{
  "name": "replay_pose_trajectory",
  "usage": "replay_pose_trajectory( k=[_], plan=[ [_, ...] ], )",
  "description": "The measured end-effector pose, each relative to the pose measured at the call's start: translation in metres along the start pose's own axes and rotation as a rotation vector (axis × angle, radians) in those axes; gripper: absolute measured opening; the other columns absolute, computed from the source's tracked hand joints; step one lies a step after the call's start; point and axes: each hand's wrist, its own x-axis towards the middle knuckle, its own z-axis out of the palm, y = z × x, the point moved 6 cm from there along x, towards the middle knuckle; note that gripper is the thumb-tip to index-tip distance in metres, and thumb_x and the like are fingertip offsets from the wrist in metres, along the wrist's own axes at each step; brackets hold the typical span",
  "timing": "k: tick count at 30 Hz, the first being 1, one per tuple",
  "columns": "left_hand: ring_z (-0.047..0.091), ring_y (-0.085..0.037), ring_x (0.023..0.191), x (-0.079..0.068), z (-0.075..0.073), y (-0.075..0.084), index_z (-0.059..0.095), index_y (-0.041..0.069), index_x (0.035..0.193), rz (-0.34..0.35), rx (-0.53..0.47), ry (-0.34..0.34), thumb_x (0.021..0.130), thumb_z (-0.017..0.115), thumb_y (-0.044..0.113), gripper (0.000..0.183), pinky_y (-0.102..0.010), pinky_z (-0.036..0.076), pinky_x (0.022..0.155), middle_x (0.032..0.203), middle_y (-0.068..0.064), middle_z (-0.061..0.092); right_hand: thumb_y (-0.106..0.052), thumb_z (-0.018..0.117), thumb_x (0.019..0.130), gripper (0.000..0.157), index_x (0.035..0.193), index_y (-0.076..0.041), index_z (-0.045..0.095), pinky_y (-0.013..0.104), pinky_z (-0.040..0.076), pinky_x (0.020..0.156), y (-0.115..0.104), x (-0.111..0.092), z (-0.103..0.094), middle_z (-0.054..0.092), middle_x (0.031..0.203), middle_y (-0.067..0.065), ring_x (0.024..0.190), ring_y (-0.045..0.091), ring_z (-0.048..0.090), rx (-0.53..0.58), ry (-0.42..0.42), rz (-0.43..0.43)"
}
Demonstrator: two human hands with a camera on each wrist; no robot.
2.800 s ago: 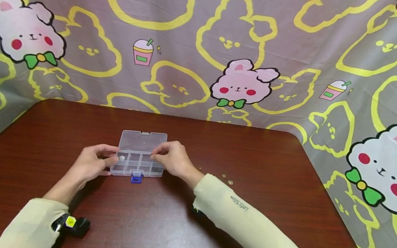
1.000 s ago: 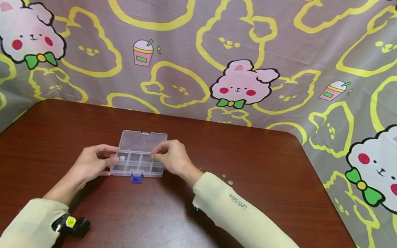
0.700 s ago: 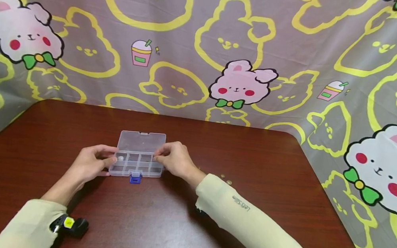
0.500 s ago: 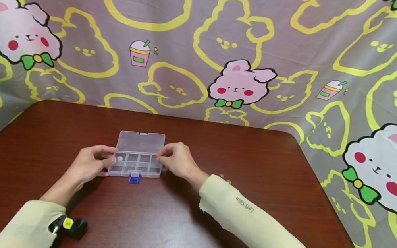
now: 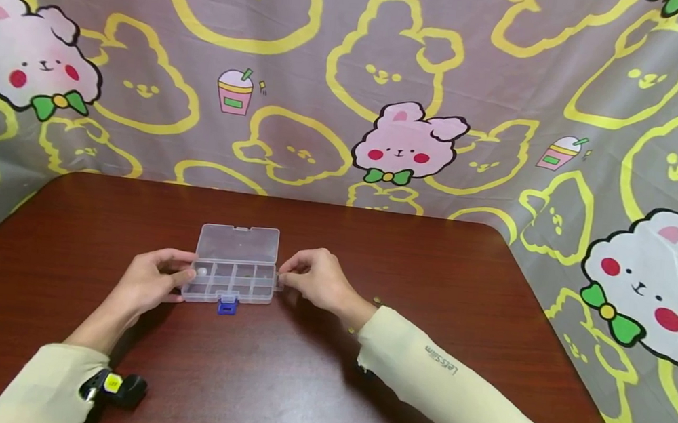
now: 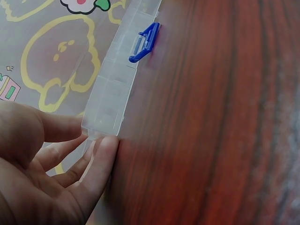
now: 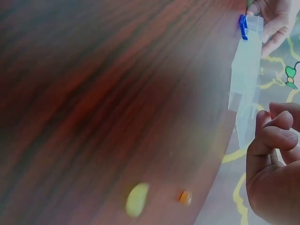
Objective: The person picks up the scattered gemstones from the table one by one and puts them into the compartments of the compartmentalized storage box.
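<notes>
Patterned cloth [image 5: 302, 85] hangs behind the worktop [image 5: 272, 396]. Left of the worktop's centre, toward its back edge, a clear box [image 5: 222, 244] lies open. The left hand's [image 5: 145, 281] fingers grip one end; the right hand's [image 5: 321, 281] bend beside the other, holding what I cannot tell. One pale bead [image 5: 202, 272] is in; a yellow piece [image 7: 137, 200] and orange piece [image 7: 186, 198] lie out, the right wrist crowding them.

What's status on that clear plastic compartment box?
Left hand grips box at left end. Right hand beside right end, grip unclear. Box open, blue plastic latch undone. No obstruction seen.
</notes>
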Motion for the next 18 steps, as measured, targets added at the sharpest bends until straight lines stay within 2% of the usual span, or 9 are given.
replay_pose_trajectory(
  k=[4,6,14,18],
  plan=[
    [0.063,-0.021,0.088,-0.001,0.000,0.000,0.054,-0.009,0.135,0.008,-0.005,-0.001,0.099,0.063,0.006,0.040,-0.033,0.061,0.066,0.120,-0.028,0.058,-0.007,0.076,0.088,0.003,0.091,-0.005,0.077,0.022,0.047,0.048,0.008,-0.008,-0.010,0.068,0.072,-0.003,0.049,0.008,0.053,0.009,0.004,0.007],
    [0.064,-0.021,0.088,-0.001,0.000,0.000,0.054,-0.010,0.135,0.009,-0.005,0.000,0.099,0.063,0.005,0.040,-0.033,0.061,0.066,0.120,-0.028,0.059,-0.007,0.076,0.089,0.004,0.092,-0.005,0.077,0.023,0.047,0.048,0.012,-0.013,-0.015,0.069,0.075,-0.002,0.050,0.009,0.053,0.006,0.005,0.018],
    [0.064,-0.021,0.085,0.000,0.000,0.000,0.054,-0.010,0.135,0.007,0.000,0.000,0.099,0.063,0.005,0.040,-0.033,0.061,0.065,0.119,-0.027,0.059,-0.005,0.075,0.088,0.004,0.092,-0.005,0.076,0.024,0.045,0.046,0.027,-0.034,-0.031,0.070,0.075,0.010,0.047,0.011,0.052,0.016,0.006,0.042],
    [0.064,-0.020,0.084,0.000,0.000,-0.001,0.054,-0.010,0.134,0.005,-0.001,-0.004,0.099,0.063,0.005,0.040,-0.033,0.061,0.065,0.118,-0.027,0.059,-0.004,0.075,0.088,0.004,0.091,-0.005,0.076,0.024,0.042,0.043,0.036,-0.044,-0.037,0.069,0.071,0.011,0.046,0.010,0.050,0.027,0.006,0.049]
  ],
)
